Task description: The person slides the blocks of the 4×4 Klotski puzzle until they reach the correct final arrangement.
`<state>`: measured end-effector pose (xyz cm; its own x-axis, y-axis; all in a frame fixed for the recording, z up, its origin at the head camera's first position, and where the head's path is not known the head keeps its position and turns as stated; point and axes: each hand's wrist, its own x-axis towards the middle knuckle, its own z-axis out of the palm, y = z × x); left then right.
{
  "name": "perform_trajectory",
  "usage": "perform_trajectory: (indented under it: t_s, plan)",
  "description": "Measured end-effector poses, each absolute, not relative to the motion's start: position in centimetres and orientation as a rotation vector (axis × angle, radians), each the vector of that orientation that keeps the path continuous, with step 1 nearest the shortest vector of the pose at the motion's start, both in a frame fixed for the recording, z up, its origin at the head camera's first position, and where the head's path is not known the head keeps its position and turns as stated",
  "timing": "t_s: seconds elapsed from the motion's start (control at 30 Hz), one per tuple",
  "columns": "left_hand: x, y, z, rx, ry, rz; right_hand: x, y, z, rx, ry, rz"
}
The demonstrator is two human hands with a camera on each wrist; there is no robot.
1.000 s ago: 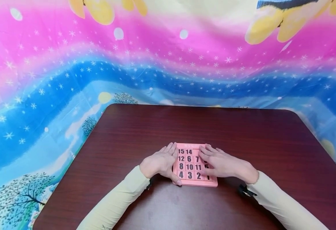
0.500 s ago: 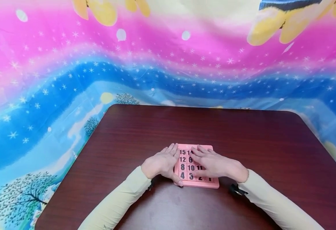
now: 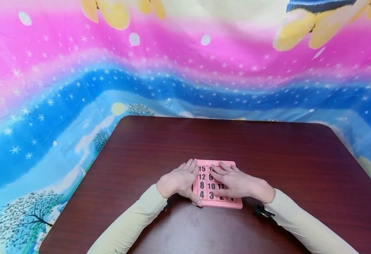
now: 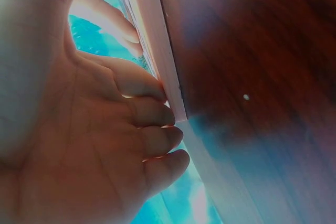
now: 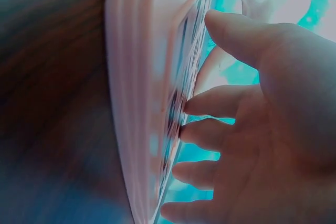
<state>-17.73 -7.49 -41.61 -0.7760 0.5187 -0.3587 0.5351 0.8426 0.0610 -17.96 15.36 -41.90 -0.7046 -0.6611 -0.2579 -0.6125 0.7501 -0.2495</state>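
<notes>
- Locate the pink number board (image 3: pixel 222 204): count one. It lies flat on the table, in front of you and between your hands.
- Read the number tiles (image 3: pixel 211 186): eleven show, six in full and five partly covered. The nearest row gives 4, 3, 2, 1 from left to right; the next row up gives 8, 10, 11; the next, 12, 6; the farthest, 15 and a covered tile whose number cannot be read in full.
- Judge progress: the nearest row runs in unbroken sequence, while the visible numbers in the two rows above it do not. The work appears partway. Your right hand hides the far right part, so you cannot confirm the remaining tiles or any vacant slot.
- Check your hands: count two. Your left hand (image 3: pixel 180 181) braces the board's left edge, fingers extended toward the far corner, thumb at the near corner; it is not clenched. Your right hand (image 3: pixel 239 181) is spread over the tiles, fingertips down on them, grasping nothing.
- Note the sleeves (image 3: pixel 131 220): count two, pale, with a dark fitting (image 3: pixel 264 211) under each wrist, two in all.
- Note the table (image 3: pixel 268 148): count one, dark reddish brown.
- Behind it hangs the printed cloth (image 3: pixel 185 67), pink and blue, with snowflakes and trees.
</notes>
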Motion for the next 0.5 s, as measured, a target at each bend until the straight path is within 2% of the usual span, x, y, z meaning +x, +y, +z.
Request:
perform_trajectory:
  t_s: [0.5]
  plan:
    - [-17.7, -7.5, -41.8, 0.777, 2.66, -0.054, -17.8, 17.7, -41.9, -0.998, 2.659, -0.257]
